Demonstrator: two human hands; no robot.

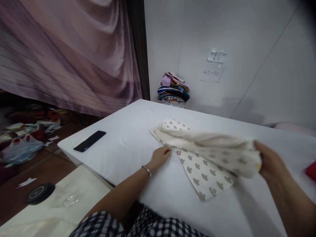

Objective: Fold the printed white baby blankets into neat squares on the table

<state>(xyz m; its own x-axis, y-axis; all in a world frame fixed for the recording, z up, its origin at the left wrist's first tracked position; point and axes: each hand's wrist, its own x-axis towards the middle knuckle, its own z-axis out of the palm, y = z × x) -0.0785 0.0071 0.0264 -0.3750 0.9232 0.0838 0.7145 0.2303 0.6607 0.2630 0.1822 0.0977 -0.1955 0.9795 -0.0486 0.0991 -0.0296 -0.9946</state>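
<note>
A soft white cloth [204, 172] printed with grey mouse-head shapes lies partly on the white table, a few of the shapes drawn in red or dark outline. Its upper layer is lifted and folded over, showing a plain cream inner side. My right hand [271, 161] grips the raised right end of this layer, slightly blurred by motion. At the cloth's left edge, my left hand [161, 155] rests on the table with curled fingers pinched at the fabric. A metal bracelet [147, 171] circles the left wrist. What kind of cloth item it is cannot be made out.
On the white table [118, 154] a black phone-like slab [90, 141] lies at the left. Folded clothes [174, 89] are stacked beyond the far edge by the wall. A black round object [40, 193] sits on a lower surface at the left. Something red [311, 171] shows far right.
</note>
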